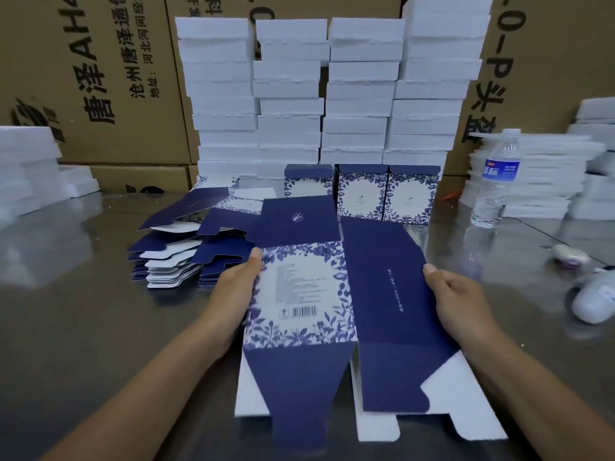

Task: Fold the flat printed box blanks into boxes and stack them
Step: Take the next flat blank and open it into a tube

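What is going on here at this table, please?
A person is folding printed box blanks. The left hand and the right hand each grip one side edge of a flat blue blank above the metal table. More flat blanks lie in a pile to the left. Three folded boxes stand behind, in front of white foam stacks.

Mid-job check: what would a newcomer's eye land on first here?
The flat blue floral box blank fills the centre, gripped at its side edges by the left hand and right hand. Behind it three folded boxes stand before a wall of white foam stacks; a water bottle stands at right.
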Tool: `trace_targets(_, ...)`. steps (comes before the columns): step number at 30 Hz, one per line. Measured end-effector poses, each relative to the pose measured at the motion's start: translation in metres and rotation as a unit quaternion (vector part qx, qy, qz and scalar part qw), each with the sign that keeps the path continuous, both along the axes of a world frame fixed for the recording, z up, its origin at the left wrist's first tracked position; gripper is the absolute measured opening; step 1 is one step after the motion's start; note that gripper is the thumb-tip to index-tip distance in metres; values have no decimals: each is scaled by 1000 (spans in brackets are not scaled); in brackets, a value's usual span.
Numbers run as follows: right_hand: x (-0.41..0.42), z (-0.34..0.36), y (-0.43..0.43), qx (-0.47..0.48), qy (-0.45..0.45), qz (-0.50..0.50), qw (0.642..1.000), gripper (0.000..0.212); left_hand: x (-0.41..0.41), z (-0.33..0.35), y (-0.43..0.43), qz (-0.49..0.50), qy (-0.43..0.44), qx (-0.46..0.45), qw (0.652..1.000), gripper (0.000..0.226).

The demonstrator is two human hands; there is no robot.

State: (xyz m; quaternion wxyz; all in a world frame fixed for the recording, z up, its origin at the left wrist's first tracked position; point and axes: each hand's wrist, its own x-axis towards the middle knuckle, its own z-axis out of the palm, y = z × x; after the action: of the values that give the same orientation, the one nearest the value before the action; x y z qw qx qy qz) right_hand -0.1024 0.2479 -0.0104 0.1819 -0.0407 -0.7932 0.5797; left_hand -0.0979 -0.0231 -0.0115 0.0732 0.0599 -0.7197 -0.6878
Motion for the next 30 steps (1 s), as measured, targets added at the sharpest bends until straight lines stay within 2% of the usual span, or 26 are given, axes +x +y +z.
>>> trace_targets(3,-1,-3,0,-22,0,-8,1000,52,0,-3,2,-25,26,-2,999,45)
trace_targets(6,1,-5,-3,-53,-2,17,998,51,2,0,1,3,48,1,999,35)
trace_targets(8,3,-4,-7,-66,-5,42,997,48,1,-1,-3,8,55,9,998,38)
trace_targets(12,6,-3,-12,-38,-8,92,995,52,1,1,-6,21,54,26,998,38)
trace_targets(17,3,-1,-7,-44,-5,44,998,47,0,3,-3,-10,24,55,998,36)
trace_targets(22,0,-3,1,-66,5,15,998,51,2,0,2,-31,41,2,999,38)
trace_targets(28,2,-5,-3,-126,-25,81,988,38,1,3,-3,-16,61,58,996,36)
trace_targets(30,2,-5,-4,-105,-28,96,989,38,2,4,-5,-5,58,67,996,34)
